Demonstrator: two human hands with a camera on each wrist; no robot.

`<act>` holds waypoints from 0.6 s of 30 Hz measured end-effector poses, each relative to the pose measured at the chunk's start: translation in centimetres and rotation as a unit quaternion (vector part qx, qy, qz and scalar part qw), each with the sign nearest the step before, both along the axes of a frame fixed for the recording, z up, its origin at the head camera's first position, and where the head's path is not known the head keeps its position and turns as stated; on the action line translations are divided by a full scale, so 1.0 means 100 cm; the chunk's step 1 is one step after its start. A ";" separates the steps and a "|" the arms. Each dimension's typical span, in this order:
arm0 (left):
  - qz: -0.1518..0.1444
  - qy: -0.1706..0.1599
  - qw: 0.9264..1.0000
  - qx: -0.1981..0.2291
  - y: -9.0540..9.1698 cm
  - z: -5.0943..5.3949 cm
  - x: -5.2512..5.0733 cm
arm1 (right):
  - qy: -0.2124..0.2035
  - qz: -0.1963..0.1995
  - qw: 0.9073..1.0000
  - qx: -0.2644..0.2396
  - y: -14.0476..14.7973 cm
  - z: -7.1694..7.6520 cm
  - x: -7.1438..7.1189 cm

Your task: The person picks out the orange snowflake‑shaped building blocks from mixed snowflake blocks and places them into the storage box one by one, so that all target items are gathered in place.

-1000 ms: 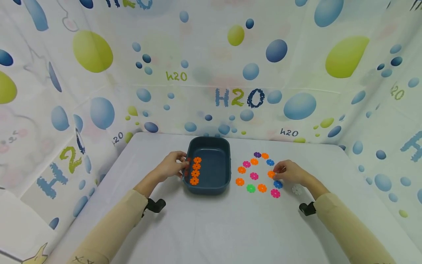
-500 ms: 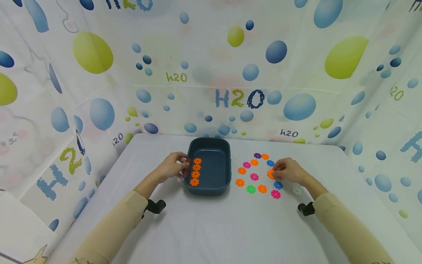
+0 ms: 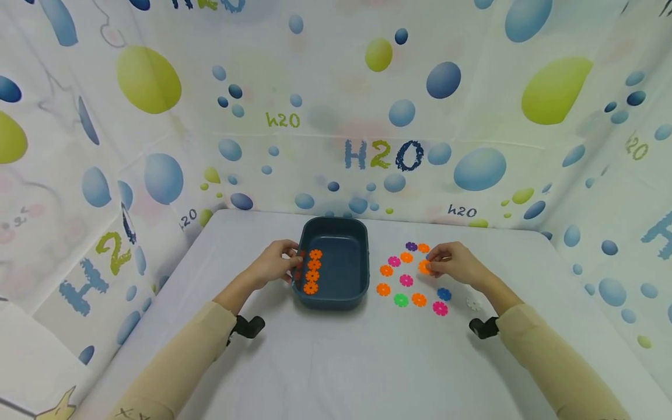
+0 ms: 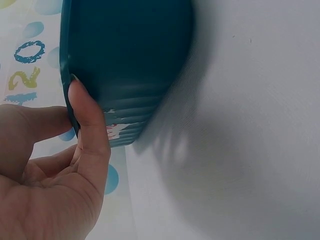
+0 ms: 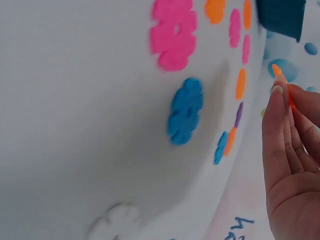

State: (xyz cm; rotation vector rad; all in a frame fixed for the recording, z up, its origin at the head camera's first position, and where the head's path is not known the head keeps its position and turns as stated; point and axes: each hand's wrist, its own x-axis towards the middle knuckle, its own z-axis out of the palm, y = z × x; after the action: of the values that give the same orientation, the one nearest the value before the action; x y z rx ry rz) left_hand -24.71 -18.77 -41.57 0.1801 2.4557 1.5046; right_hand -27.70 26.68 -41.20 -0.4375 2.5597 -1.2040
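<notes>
Where the right hand (image 3: pixel 457 265) pinches: one orange flower disc (image 3: pixel 424 267), gripped between thumb and fingertips, held off the white cloth (image 3: pixel 336 361) beside the scattered flower discs.
Left hand (image 3: pixel 273 261): thumb and fingers closed on the left rim of the teal tray (image 3: pixel 343 265), which stands left of the scatter.
Orange row (image 3: pixel 312 275): four matching discs lined up inside the tray, along its left side.
Slip risk: so thin an edge gives little to grip; loosened fingertips could drop it.
Brush risk: a low sweep of the hand might scatter the discs below, such as the blue flower disc (image 3: pixel 444 293).
Tug risk: a pull on the rim could probably slide the tray and disturb the row.
Discs: flat, scalloped, seemingly plastic.
Tray: smooth, round-cornered, ridged outside.
Cloth: matte, faintly creased.
</notes>
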 end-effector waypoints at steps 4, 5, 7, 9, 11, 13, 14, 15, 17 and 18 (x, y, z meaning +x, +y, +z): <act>0.003 -0.003 1.000 0.003 0.000 0.001 0.000 | 0.001 0.005 1.000 -0.018 -0.013 0.010 0.002; 0.002 -0.002 1.000 0.003 0.000 0.000 0.001 | 0.000 0.006 1.000 -0.022 -0.017 0.012 0.003; 0.003 -0.003 1.000 0.003 0.000 0.001 0.001 | -0.001 0.006 1.000 -0.030 -0.025 0.016 0.004; 0.003 -0.004 1.000 0.002 -0.001 0.001 0.001 | 0.002 0.007 0.999 -0.034 -0.033 0.019 0.004; 0.006 -0.007 1.000 0.003 -0.001 0.001 0.001 | 0.004 0.008 0.999 -0.041 -0.042 0.022 0.005; 0.007 -0.007 1.000 0.003 -0.001 0.001 0.002 | 0.007 0.008 0.999 -0.047 -0.050 0.024 0.004; 0.005 -0.005 1.000 0.004 -0.001 0.000 0.001 | 0.009 0.009 0.999 -0.049 -0.053 0.025 0.004; 0.005 -0.005 1.000 0.005 0.000 0.000 0.001 | 0.008 0.010 0.999 -0.052 -0.057 0.026 0.004; 0.006 -0.005 1.000 0.006 0.000 0.000 0.001 | 0.008 0.013 0.998 -0.057 -0.064 0.027 0.003; 0.005 -0.005 1.000 0.007 0.000 0.000 0.001 | 0.009 0.013 0.998 -0.057 -0.067 0.028 0.003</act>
State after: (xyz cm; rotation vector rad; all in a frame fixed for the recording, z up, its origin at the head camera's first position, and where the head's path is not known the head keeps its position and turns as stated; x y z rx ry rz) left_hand -24.63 -18.74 -41.53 0.1620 2.4427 1.5227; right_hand -27.37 19.94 -38.40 -0.5066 2.4995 -1.3485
